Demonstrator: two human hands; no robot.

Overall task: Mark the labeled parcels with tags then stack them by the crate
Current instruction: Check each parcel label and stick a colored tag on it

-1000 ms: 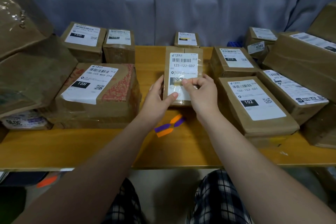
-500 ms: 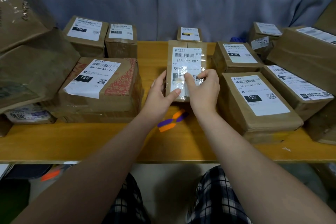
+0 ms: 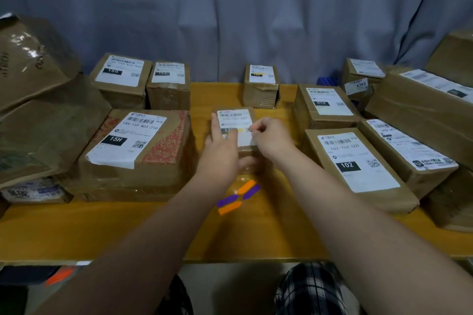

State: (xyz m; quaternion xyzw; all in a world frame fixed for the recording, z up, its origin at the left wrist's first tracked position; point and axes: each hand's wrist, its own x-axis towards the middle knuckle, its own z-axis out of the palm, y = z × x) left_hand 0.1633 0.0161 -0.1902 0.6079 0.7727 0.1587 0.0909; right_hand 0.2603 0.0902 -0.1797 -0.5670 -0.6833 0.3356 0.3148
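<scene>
Tagging is the step in hand. The small parcel (image 3: pixel 249 152) stands on the table (image 3: pixel 128 227) just right of the 15H parcel (image 3: pixel 138 140), not touching it. The left hand (image 3: pixel 220 153) lies against the small parcel's near left side with its fingers straight, steadying it without a closed hold. The right hand (image 3: pixel 272 137) has its fingers curled, thumb and forefinger pinched narrow on the right end of a yellow tag (image 3: pixel 242 130). That tag lies across the middle of the white label (image 3: pixel 234 116), though blur hides how firmly it is stuck.

The next move seems to call for pressing the tag flat along its length. The parcel must then be lifted and carried well to the right of the 15H parcel, toward what may be a blue crate (image 3: pixel 326 81) at the back.

The small parcel is brown, taped and glossy. Its label shows a barcode and a dark block half covered by the tag. Spare orange and purple tags (image 3: pixel 238 197) lie to the right of the 15H parcel's near corner.
</scene>
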